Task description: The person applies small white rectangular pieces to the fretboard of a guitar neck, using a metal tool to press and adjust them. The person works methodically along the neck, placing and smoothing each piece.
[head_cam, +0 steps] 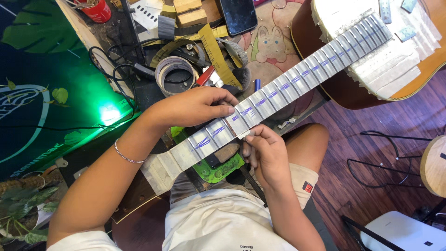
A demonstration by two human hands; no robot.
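Note:
An acoustic guitar [418,79] lies across my lap, its neck [278,90] covered in pale masking tape with blue pen marks between the frets. My left hand [195,106] rests on the far edge of the neck, fingers pressing the tape near a fret. On the near edge, my right hand [262,148] pinches a small loose strip of tape [245,135] between thumb and fingers. A thin bracelet circles my left wrist. A green support block [218,169] sits under the neck.
A workbench at the upper left holds tape rolls [175,73], black cables [111,65], a dark phone [238,15], wooden blocks [189,11] and a red can [97,9]. A round wooden stool [434,165] and white box [404,232] stand right on the wood floor.

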